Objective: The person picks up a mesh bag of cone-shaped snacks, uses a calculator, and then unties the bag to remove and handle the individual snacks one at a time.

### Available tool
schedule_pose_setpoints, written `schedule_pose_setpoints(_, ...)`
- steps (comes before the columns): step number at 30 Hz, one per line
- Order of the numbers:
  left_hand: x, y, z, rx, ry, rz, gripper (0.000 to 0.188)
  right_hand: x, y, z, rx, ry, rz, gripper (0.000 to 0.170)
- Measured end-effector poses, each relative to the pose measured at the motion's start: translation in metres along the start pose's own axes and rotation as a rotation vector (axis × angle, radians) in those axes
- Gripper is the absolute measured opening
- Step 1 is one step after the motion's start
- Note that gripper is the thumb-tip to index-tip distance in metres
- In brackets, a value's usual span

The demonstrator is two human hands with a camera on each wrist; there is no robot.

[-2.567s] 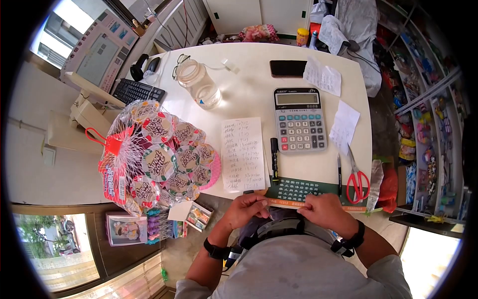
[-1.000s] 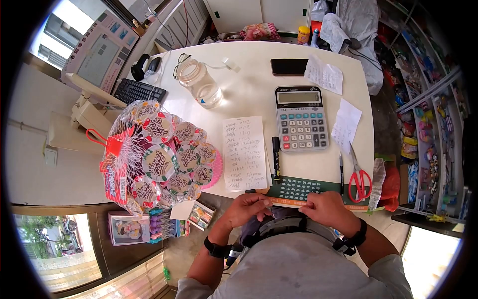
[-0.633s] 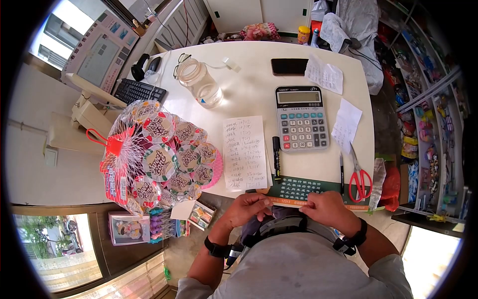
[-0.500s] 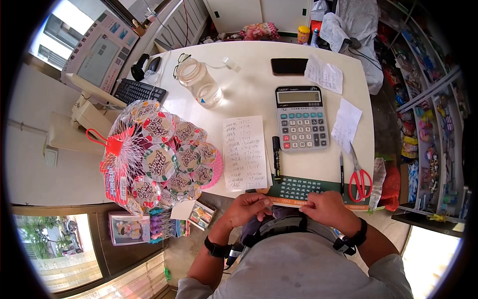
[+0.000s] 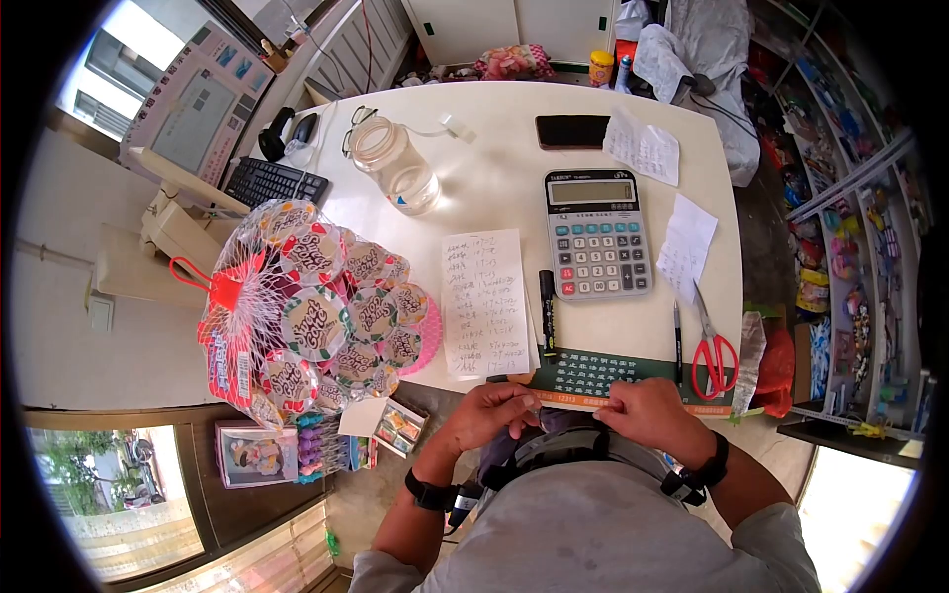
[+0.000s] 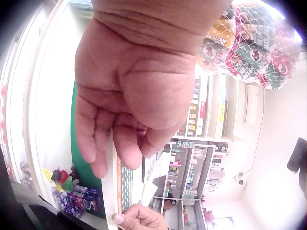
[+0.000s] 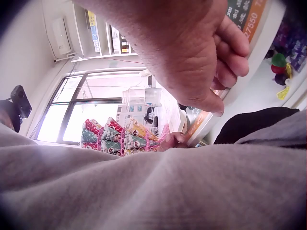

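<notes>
At the front edge of the white table (image 5: 474, 128), my left hand (image 5: 494, 413) rests with its fingers loosely bent. The left wrist view shows its palm (image 6: 139, 81) with nothing in it. My right hand (image 5: 652, 413) lies at the same edge, over the green printed sheet (image 5: 618, 381), its fingers loosely curled and no object in them. A gap separates the hands. Nearest the left hand is a handwritten paper list (image 5: 482, 306), with a black marker (image 5: 548, 314) beside it. Behind the sheet stands a large calculator (image 5: 598, 237).
Red-handled scissors (image 5: 714, 366) and a pen (image 5: 678, 341) lie at the right. A netted bundle of round-lidded cups (image 5: 316, 321) fills the left side. Further back are a clear jar (image 5: 395, 168), a keyboard (image 5: 275, 183), a phone (image 5: 571, 131) and paper slips (image 5: 687, 242).
Compared with 2.6 s ago, the left hand's fingers hang slightly looser and the head view has shifted a little. Over the last second both hands stay nearly still; objects on the table have not moved.
</notes>
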State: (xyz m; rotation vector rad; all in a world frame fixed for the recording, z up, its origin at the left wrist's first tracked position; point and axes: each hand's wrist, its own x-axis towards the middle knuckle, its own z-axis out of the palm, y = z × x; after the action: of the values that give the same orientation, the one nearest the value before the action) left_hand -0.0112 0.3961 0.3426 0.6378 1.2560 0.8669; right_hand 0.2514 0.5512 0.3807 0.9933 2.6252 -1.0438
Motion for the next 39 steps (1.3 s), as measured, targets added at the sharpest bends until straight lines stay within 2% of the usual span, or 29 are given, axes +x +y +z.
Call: schedule_pose_setpoints(39, 0.0006, -0.0017, -0.0005, 0.006, 0.0, 0.013, 0.027, 0.0013, -0.001, -0.0015, 0.001, -0.003, 0.006, 0.033)
